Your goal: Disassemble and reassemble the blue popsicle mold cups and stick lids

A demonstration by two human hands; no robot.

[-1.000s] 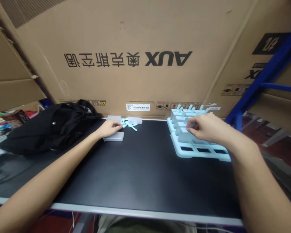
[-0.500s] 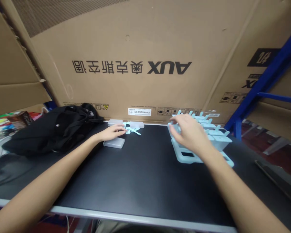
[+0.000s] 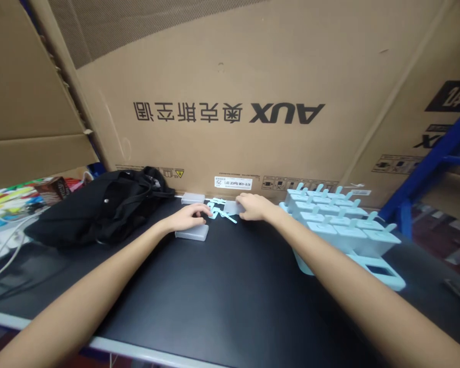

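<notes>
My left hand (image 3: pixel 187 216) rests just above a translucent plastic box (image 3: pixel 192 234), its fingers curved with thumb and forefinger apart. Its fingertips reach the edge of a small pile of light-blue plastic sticks (image 3: pixel 216 209). Across the pile, my right hand (image 3: pixel 255 206) has its fingers closed at the right end of another translucent box (image 3: pixel 232 207); the fingers hide that end. A third such box (image 3: pixel 192 198) lies behind my left hand. Right of my right hand stands a light-blue ice pop mould set (image 3: pixel 348 232), several stick handles poking up, partly covered by my forearm.
A large cardboard box (image 3: pixel 222 138) walls off the back of the black table (image 3: pixel 214 296). At left lie a black bag (image 3: pixel 92 209), white cables (image 3: pixel 5 255) and colourful packages (image 3: pixel 15 202). A blue metal frame (image 3: pixel 429 174) stands at right.
My right hand has left the ice pop mould set and moved left to the translucent box beside the sticks. My left hand has stayed by the pile, fingers more curled. The view has shifted.
</notes>
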